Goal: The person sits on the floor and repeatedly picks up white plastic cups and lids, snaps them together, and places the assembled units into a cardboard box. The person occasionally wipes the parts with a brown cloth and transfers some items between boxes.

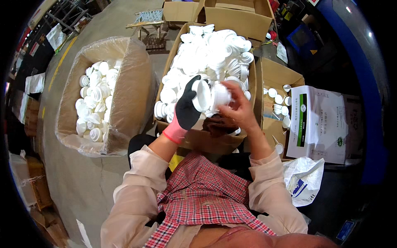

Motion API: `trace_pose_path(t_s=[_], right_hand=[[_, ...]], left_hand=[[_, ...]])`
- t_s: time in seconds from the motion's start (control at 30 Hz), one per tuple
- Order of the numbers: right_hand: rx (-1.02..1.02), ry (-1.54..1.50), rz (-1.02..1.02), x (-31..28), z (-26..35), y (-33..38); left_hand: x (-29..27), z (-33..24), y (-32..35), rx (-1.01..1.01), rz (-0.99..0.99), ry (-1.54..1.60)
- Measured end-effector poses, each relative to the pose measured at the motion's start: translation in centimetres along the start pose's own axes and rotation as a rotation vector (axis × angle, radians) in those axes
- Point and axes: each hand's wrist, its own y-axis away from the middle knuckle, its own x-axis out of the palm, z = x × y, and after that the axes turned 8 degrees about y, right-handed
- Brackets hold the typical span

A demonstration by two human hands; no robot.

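My left hand [187, 108], in a black glove with a pink cuff, grips a white round plastic cup-shaped part [201, 96], its wide opening tilted to the right. In my bare right hand [240, 107] is a white ribbed plastic part [220, 96], smeared by motion, close beside the cup-shaped one. I cannot tell whether the two parts touch. Both hands are above the near side of a large cardboard box [168, 62] heaped with similar white plastic parts [202, 58]. A dark brown cloth [221, 125] lies at the box's near edge, below my right hand.
On the left stands a plastic-lined carton [128, 91] with more white parts [97, 93]. To the right, a shallower cardboard box [271, 72] has several small white pieces, beside a printed white carton [316, 124] and a white bag [304, 182]. A small stool [149, 20] stands behind.
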Motion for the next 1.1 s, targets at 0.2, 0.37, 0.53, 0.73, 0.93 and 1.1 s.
trace_pose_path(t_s=[0.2,0.37,0.53,0.73,0.93,1.1], right_hand=[[-0.231,0.476,-0.098,1.1,-0.1,0.0],[-0.336,0.615,-0.147,2.0,0.4,0.1],[-0.427,0.741,-0.199,2.8,1.6,-0.2],[-0.439,0.760,-0.193,3.2,1.5,-0.4],[-0.430,0.748,-0.194,3.5,1.8,-0.4],[-0.438,0.764,-0.197,3.3,1.7,-0.4]], left_hand=[[1.1,-0.1,0.0,-0.121,0.064,-0.388],[0.7,-0.9,-0.1,0.239,0.258,-1.195],[0.2,-0.5,0.4,0.172,0.148,-0.828],[0.0,-0.8,0.7,0.253,0.159,-0.958],[-0.6,-0.6,0.3,0.172,0.094,-0.734],[0.1,-0.6,0.3,0.234,0.169,-0.797]])
